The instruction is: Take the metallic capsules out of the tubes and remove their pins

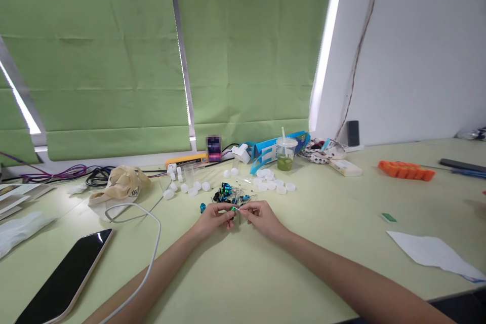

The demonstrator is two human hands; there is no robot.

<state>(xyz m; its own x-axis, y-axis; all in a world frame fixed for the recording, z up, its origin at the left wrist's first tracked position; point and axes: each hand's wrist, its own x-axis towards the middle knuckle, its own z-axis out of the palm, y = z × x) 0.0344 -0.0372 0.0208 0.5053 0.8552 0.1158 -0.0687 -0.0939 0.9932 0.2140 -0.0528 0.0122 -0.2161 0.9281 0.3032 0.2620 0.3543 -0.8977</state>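
Green piece (233, 209) in left grip (213, 220), thin pin (237, 208) in right grip (265, 219)

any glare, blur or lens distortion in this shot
Head view: light glares white beside the green blinds and glints on the black phone; head view: the upright screen is pixelated; head view: edges look stretched, as through a wide lens; head view: the small parts look indistinct.

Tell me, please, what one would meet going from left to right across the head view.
Phone lying flat, left hand, small shiny green piece, right hand, upright dark device, orange plastic piece.
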